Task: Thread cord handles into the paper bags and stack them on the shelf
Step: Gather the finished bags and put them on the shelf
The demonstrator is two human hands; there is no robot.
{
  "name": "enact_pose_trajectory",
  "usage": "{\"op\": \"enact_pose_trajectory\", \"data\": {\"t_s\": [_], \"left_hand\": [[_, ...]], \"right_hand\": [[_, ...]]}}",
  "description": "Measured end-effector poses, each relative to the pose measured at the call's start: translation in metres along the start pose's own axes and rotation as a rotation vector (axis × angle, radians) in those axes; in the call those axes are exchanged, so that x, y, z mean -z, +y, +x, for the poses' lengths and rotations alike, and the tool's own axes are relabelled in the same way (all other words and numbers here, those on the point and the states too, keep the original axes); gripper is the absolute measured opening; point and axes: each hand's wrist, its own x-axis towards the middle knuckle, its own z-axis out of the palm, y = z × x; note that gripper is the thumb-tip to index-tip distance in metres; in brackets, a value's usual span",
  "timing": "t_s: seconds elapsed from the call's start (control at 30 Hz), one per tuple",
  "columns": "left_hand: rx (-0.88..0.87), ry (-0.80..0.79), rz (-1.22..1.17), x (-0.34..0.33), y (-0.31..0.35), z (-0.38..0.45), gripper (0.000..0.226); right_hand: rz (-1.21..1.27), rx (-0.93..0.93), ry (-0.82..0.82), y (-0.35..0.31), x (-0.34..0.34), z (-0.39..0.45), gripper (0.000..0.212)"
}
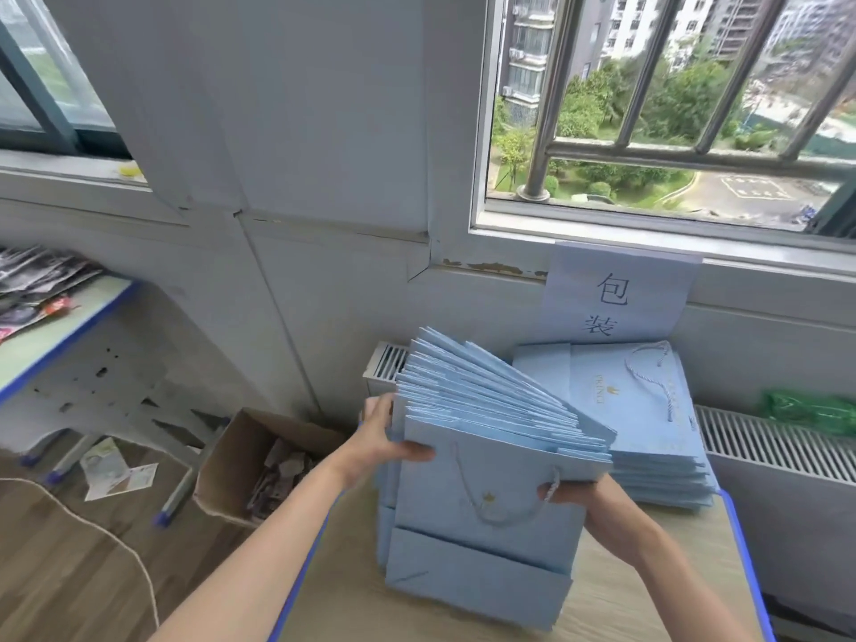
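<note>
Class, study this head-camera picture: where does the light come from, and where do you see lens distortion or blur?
Head view: daylight enters by the barred window, upper right; wide-angle bending tilts its bars and the walls; the green bag at the right edge is smeared; the fanned blue bags stay fairly sharp.

head cam | wide-angle, fwd+down | close over table (648,595) (single view)
</note>
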Motion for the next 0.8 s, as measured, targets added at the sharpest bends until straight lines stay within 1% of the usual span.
{"op": "enact_pose_trajectory", "data": {"t_s": [0.07, 0.1, 0.13, 0.2, 0.23, 0.27, 0.3, 0.37, 0.43, 0.47, 0.53, 0.6, 0.7, 0.73, 0.8], "left_hand": [[-0.013, 0.042, 0.017, -0.003, -0.012, 0.015, 0.096], [-0.012, 0.034, -0.006, -0.005, -0.016, 0.02, 0.099], [-0.013, 0.004, -0.054, -0.007, -0.021, 0.024, 0.104], [0.011, -0.078, -0.161, -0.008, -0.027, 0.03, 0.122], [0.043, -0.113, -0.179, -0.008, -0.031, 0.034, 0.132], [0.067, -0.144, -0.175, -0.008, -0.034, 0.037, 0.136], [0.108, -0.17, -0.169, -0.007, -0.037, 0.038, 0.134], [0.192, -0.217, -0.192, -0.01, -0.045, 0.035, 0.13], [0.278, -0.246, -0.313, -0.02, -0.049, 0.023, 0.113], [0.319, -0.236, -0.384, -0.026, -0.054, 0.017, 0.106], [0.364, -0.194, -0.495, -0.034, -0.062, 0.004, 0.102], [0.329, -0.173, -0.548, -0.036, -0.062, -0.008, 0.105], [0.145, -0.113, -0.523, -0.032, -0.044, -0.022, 0.105], [0.057, -0.091, -0.478, -0.026, -0.032, -0.028, 0.1], [-0.103, -0.092, -0.378, -0.01, -0.012, -0.038, 0.083]], "right_hand": [[0.037, -0.031, 0.006, 0.003, 0.002, 0.006, 0.056], [0.051, -0.046, 0.023, 0.006, 0.004, 0.01, 0.058], [0.061, -0.059, 0.04, 0.009, 0.005, 0.013, 0.059], [0.086, -0.077, 0.059, 0.011, 0.007, 0.014, 0.062], [0.107, -0.078, 0.063, 0.011, 0.007, 0.013, 0.059], [0.132, -0.076, 0.06, 0.013, 0.007, 0.011, 0.054], [0.148, -0.077, 0.06, 0.014, 0.006, 0.009, 0.052], [0.17, -0.092, 0.069, 0.02, 0.003, 0.007, 0.057], [0.216, -0.103, 0.129, 0.028, -0.003, 0.008, 0.057], [0.229, -0.093, 0.171, 0.031, -0.006, 0.008, 0.058], [0.206, -0.05, 0.252, 0.035, -0.013, 0.005, 0.068], [0.163, 0.011, 0.286, 0.037, -0.018, 0.0, 0.079], [0.033, 0.117, 0.295, 0.03, -0.021, -0.008, 0.093], [-0.014, 0.146, 0.3, 0.025, -0.021, -0.012, 0.095], [-0.103, 0.172, 0.309, 0.014, -0.02, -0.019, 0.099]]}}
